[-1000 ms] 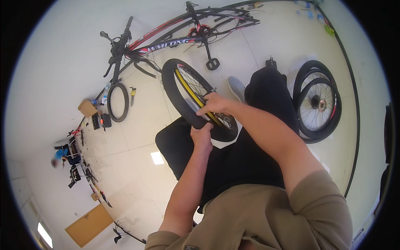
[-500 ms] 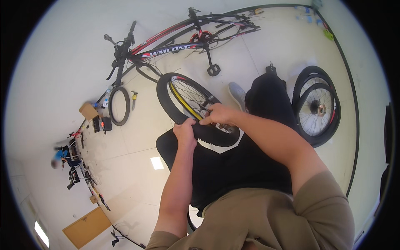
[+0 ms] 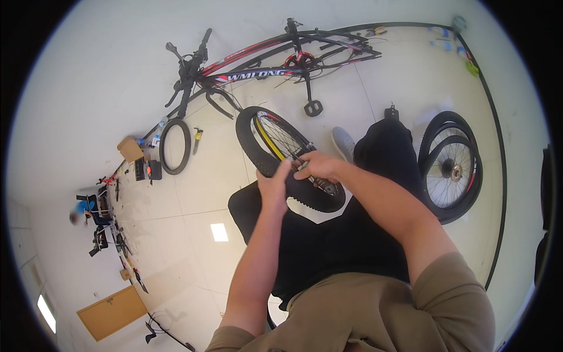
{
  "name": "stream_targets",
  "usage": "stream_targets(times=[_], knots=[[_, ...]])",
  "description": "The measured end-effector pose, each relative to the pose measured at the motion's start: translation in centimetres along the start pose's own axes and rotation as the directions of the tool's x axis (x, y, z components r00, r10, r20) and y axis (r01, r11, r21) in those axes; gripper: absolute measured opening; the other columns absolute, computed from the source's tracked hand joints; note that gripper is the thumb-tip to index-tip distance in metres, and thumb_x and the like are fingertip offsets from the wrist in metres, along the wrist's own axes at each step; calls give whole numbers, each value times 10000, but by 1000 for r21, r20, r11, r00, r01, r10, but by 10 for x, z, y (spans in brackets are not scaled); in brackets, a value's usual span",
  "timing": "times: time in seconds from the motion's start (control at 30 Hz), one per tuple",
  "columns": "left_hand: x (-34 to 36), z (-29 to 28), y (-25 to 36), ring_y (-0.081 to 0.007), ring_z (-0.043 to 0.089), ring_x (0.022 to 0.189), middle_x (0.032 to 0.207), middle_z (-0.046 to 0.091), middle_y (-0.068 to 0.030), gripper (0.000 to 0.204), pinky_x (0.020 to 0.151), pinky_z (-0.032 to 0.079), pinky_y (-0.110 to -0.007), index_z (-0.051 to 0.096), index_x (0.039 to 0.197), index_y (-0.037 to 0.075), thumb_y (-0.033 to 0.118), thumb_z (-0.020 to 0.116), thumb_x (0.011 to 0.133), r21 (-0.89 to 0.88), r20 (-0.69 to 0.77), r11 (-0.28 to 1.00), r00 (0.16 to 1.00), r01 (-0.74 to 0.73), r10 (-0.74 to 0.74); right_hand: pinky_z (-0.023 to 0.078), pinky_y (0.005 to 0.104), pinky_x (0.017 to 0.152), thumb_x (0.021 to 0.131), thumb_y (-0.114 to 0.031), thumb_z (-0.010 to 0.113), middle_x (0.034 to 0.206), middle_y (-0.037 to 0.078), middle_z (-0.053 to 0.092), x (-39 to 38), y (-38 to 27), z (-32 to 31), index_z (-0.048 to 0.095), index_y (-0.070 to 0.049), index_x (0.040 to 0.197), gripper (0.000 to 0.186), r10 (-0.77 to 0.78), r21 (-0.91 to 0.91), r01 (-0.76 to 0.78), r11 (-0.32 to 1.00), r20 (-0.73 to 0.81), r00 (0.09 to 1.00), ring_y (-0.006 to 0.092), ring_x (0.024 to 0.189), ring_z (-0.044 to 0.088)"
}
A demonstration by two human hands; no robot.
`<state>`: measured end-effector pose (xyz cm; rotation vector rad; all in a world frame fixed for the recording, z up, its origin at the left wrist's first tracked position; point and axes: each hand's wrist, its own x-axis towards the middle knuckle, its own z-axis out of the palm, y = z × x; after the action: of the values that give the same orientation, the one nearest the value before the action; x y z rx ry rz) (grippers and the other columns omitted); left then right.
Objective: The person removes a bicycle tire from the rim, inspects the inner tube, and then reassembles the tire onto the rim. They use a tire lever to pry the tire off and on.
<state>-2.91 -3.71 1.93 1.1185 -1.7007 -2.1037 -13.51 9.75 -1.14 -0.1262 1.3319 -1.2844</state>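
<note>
A bicycle wheel with a knobby black tire [image 3: 251, 139] leans at a tilt between my knees. A yellow rim strip [image 3: 267, 142] shows along the inside of its rim, beside the spokes. My left hand [image 3: 273, 186] grips the tire on its near side, thumb pressed up toward the rim. Just to the right, my right hand [image 3: 316, 166] has its fingers closed at the tire's inner edge by the rim. The two hands are close together, and the tips of some fingers are hidden behind the tire.
A black and red bicycle frame [image 3: 258, 74] without wheels lies beyond. Another wheel with tires [image 3: 451, 170] rests at right. At left are a loose tire [image 3: 175, 146], a yellow-handled tool [image 3: 197, 141] and a cardboard box [image 3: 130, 149]. A person [image 3: 84, 209] sits far left.
My left hand's thumb has moved up and nearer to my right hand along the rim. The whole view has shifted slightly; the wheel stays between my knees.
</note>
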Motion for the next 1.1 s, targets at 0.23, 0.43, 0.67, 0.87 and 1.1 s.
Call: stream_targets(times=[0.23,0.43,0.67,0.87,1.1], knots=[[-42,10,-28,-198,624,1062,1189,628,-89,511,957,502,-341,532,1266,4,160,807,863,4,-168,989,975,145,-142,493,364,554,788,-114,744,870,73,619,16,12,10,685,-49,1048,275,-49,-69,48,997,-25,998,196,748,577],[-46,2,-40,-191,636,1057,1144,652,-65,462,949,507,-344,561,1247,50,53,792,847,-22,-17,999,999,42,-43,468,359,477,737,-152,837,791,113,622,9,4,7,658,45,1001,375,-95,-129,88,988,-46,994,212,628,596],[-38,12,-43,-194,661,962,1069,675,-67,451,876,534,-338,611,1166,22,-51,747,741,-9,-70,982,980,187,-187,480,354,508,782,-163,833,846,124,661,11,6,1,658,16,1041,360,-124,26,126,992,-61,990,205,655,611],[-34,9,-39,-201,670,934,1057,693,-76,405,857,535,-340,627,1125,14,-48,747,743,-5,-69,990,987,143,-143,453,330,498,837,-188,744,828,90,641,10,4,-3,642,-11,1031,281,-86,134,113,984,-194,977,185,665,599],[-28,2,-39,-192,667,929,1048,692,-73,387,868,528,-332,627,1107,9,-51,751,745,7,-89,991,987,136,-135,475,369,500,821,-24,593,769,109,615,24,7,0,591,-14,976,155,-97,52,129,990,-409,908,215,630,612]])
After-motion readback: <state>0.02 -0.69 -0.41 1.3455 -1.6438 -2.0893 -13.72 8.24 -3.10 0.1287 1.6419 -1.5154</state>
